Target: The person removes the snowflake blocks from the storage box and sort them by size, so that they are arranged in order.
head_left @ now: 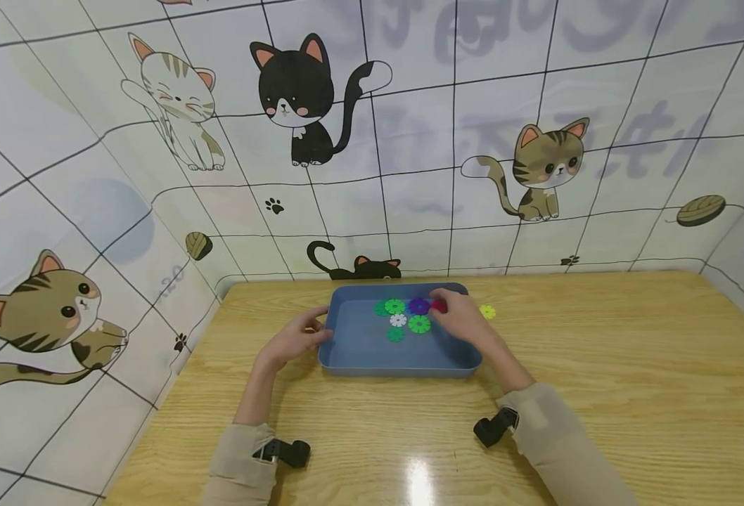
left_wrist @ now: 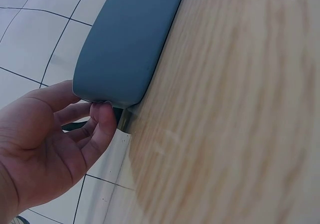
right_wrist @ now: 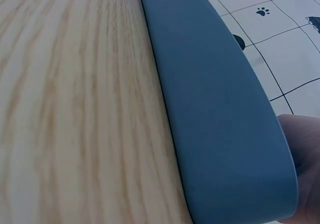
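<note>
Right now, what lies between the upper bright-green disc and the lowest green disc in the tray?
The white disc; only the head view shows it.

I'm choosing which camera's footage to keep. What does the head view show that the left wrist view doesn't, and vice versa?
Only head: the right hand at a red disc, other discs in the tray, a yellow disc outside it.
Only left wrist: the palm side of the left hand.
Both: the left hand, tray, wooden tabletop and gridded wall.
</note>
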